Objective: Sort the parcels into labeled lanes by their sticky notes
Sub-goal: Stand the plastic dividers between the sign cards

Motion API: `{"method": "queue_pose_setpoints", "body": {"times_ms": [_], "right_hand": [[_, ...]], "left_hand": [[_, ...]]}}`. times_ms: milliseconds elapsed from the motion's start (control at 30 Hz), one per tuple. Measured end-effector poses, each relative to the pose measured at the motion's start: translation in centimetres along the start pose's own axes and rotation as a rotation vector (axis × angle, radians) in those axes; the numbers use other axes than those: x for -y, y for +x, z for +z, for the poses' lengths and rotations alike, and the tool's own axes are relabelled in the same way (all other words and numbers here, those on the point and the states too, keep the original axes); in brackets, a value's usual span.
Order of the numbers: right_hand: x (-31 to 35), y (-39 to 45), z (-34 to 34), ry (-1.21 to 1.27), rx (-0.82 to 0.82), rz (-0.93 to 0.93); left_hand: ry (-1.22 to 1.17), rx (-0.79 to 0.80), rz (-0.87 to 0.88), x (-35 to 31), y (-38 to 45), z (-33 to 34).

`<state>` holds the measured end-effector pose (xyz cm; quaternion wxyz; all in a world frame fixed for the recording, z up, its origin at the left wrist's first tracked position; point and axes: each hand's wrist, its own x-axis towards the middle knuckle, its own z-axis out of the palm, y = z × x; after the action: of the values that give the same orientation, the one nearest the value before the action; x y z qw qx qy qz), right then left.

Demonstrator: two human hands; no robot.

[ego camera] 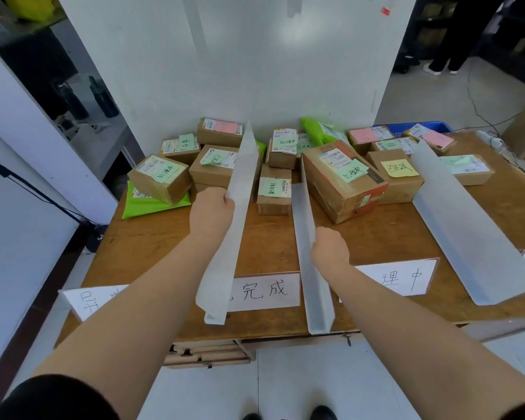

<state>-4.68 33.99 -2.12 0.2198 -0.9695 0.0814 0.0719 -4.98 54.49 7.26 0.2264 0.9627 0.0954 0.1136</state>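
Several cardboard parcels with sticky notes crowd the far half of the wooden table [152, 247]. My left hand [211, 212] grips the left white lane divider [234, 213], which is lifted and tilted. My right hand [329, 248] holds the upright edge of the middle divider [311, 268], which stands on the table. A small parcel with a green note [273, 194] lies between these two dividers. A large box [343, 180] with a green note sits just right of the middle divider. White lane labels [264, 291] with handwritten characters line the near edge.
A third divider [467, 234] stands at the right, with a yellow-note parcel [399, 174] to its left. Green mailer bags [146, 204] lie at the left and back. A blue bin [412, 127] sits at the back right. A white wall panel rises behind the table.
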Motion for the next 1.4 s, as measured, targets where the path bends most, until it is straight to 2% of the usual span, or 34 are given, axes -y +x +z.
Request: {"method": "queue_pose_setpoints", "body": {"times_ms": [167, 300, 367, 467, 567, 633, 767, 900, 1100, 1400], "right_hand": [[-0.5, 0.9, 0.2, -0.017, 0.026, 0.049], [-0.4, 0.9, -0.4, -0.059, 0.021, 0.014], [0.2, 0.7, -1.0, -0.053, -0.037, -0.064], [2.0, 0.1, -2.0, 0.009, -0.121, -0.275], [5.3, -1.3, -2.2, 0.047, -0.071, -0.527], [7.9, -2.8, -1.6, 0.166, 0.045, -0.571], [12.5, -5.5, 0.3, 0.427, 0.365, -0.521], [15.5, -6.6, 2.1, 0.479, 0.508, -0.459], [18.6, -7.0, 4.3, 0.580, 0.563, -0.292], [20.4, -7.5, 6.7, 0.689, 0.624, -0.151]], "left_hand": [[0.004, -0.016, -0.017, 1.1, 0.5, 0.2], [0.010, -0.025, -0.023, 1.9, 0.3, 0.1], [0.004, -0.017, -0.027, 2.2, 0.2, -0.2], [-0.030, -0.012, -0.051, 2.8, -0.3, -0.9], [-0.055, -0.028, -0.084, 3.3, -0.8, -2.1], [-0.067, -0.043, -0.098, 3.8, -1.2, -2.8], [-0.071, -0.060, -0.109, 5.3, -2.0, -3.8], [-0.102, -0.075, -0.139, 7.2, -2.6, -4.4], [-0.239, -0.058, -0.157, 9.4, -2.8, -5.0], [-0.412, 0.114, -0.192, 12.7, -3.2, -3.4]]}}
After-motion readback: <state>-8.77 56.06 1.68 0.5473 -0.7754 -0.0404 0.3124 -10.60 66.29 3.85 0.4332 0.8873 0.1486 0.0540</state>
